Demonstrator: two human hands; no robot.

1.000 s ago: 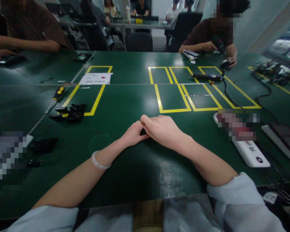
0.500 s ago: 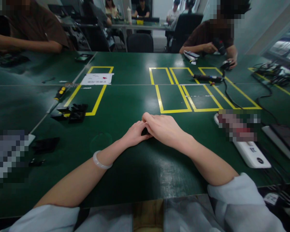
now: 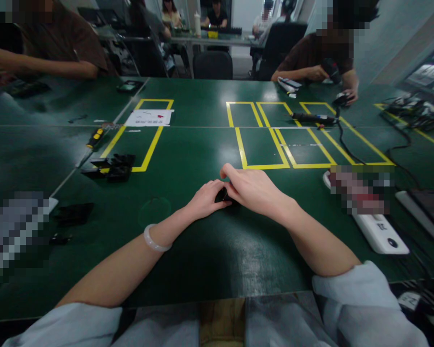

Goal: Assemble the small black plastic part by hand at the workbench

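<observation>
My left hand (image 3: 207,198) rests low over the green table, its thumb and fingers curved round a small black part (image 3: 223,194). Meeting it from the right is my right hand (image 3: 256,193), with its fingertips pressed down at the same part and its index finger bent up. Most of the part is hidden by my fingers, so its kind does not show. A pale bracelet (image 3: 155,238) circles my left wrist. To the left of my hands lie several black plastic pieces (image 3: 117,167) in a cluster.
A yellow-and-black screwdriver (image 3: 95,138) and a printed paper (image 3: 150,117) lie at the left. Yellow tape frames (image 3: 267,166) mark the table ahead. A black corded tool (image 3: 314,118) lies at the right, near a white device (image 3: 390,236). Across the table, a co-worker (image 3: 320,55) handles a power tool.
The view has shifted slightly, moving everything a little to the right. My right index finger is raised a bit more, and both hands remain at the small black part.
</observation>
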